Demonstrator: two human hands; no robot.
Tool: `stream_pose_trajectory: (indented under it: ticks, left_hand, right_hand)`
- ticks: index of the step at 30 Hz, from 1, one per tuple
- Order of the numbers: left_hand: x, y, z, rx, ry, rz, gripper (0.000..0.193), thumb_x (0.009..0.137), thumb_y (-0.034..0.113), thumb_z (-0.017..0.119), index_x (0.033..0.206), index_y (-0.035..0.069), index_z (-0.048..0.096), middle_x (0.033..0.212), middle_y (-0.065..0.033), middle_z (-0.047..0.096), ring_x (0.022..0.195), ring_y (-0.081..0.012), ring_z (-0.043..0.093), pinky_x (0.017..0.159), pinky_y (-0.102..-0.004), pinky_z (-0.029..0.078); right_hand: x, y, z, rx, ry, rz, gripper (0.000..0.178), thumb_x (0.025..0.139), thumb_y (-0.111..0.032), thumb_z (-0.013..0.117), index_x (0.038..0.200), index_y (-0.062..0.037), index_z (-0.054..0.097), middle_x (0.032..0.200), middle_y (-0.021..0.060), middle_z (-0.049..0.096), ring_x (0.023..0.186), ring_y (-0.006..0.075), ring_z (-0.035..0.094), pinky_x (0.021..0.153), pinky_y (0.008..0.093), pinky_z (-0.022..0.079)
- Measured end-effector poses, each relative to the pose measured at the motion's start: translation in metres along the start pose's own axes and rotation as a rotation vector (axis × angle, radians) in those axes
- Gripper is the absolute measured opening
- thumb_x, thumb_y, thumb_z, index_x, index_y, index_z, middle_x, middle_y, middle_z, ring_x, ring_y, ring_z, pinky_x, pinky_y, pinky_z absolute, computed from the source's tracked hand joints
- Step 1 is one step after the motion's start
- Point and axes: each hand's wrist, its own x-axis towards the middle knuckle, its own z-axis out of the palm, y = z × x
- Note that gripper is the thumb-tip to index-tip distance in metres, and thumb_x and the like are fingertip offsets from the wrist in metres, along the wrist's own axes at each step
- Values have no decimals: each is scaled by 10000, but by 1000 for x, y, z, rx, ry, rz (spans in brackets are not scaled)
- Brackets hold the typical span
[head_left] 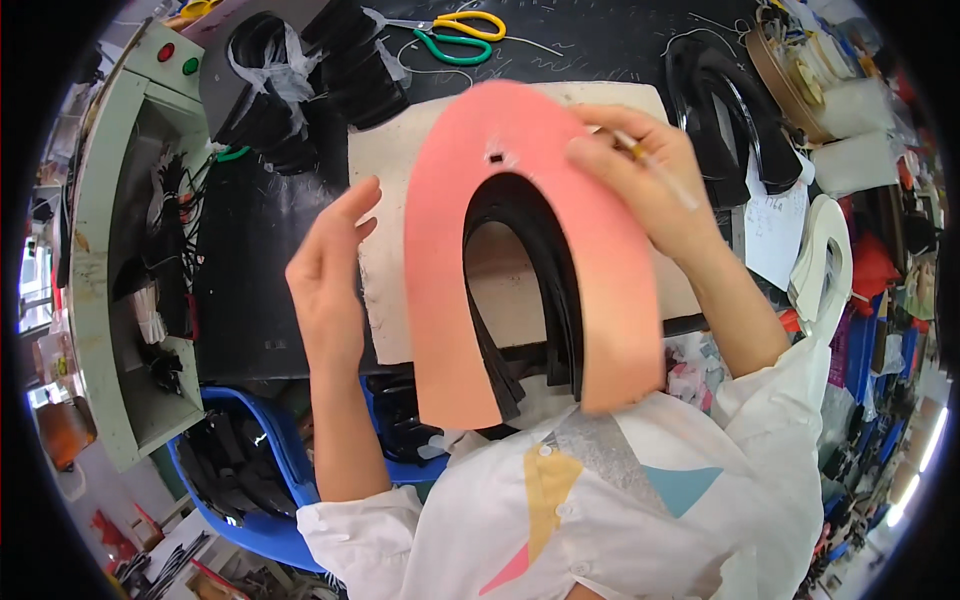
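Note:
In front of my chest is a large U-shaped pink panel (530,125), fading to tan at its legs, with a small dark square hole near its top. Several black U-shaped pieces (555,270) show under it through its inner opening. At its upper right is my right hand (655,165), closed around a slender clear pen (665,175) with a yellowish band; the thumb lies at the panel's edge. Whether those fingers also grip the panel is hard to see. Left of the panel, apart from it, my left hand (335,265) is open and empty, fingers loosely bent.
A cream board (385,310) lies on the black table (250,290). Scissors (465,35) with yellow and green handles sit at the back, between bundled black pieces (355,70) and black U-shaped parts (725,105). Lower left stands a blue bin (275,440) of black pieces.

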Motion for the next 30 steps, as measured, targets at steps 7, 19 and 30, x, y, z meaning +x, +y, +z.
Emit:
stream_pose_trajectory:
  ticks: [7, 19, 30]
  left_hand:
    - [-18, -5, 42, 816, 4, 284, 313, 737, 121, 791, 1049, 115, 764, 1266, -162, 592, 1053, -309, 523, 931, -417, 428]
    - [-18, -12, 49, 761, 55, 301, 324, 691, 37, 772, 1004, 118, 770, 1204, -137, 617, 952, -278, 542, 770, -357, 491]
    - [-17, -17, 51, 736, 98, 339, 335, 655, 15, 765, 974, 116, 763, 1172, -158, 615, 922, -296, 533, 760, -366, 490]
  right_hand:
    - [-1, 23, 16, -568, -8, -170, 304, 863, -113, 740, 1143, -8, 680, 756, -18, 602, 656, 39, 507, 601, 189, 432]
    - [13, 25, 6, -767, 84, -664, 223, 879, -96, 676, 1074, 10, 657, 797, 126, 652, 643, 252, 607, 624, 316, 498]
    - [18, 20, 50, -476, -138, -422, 243, 906, -143, 665, 747, 30, 604, 624, 128, 555, 484, 273, 514, 474, 349, 406]
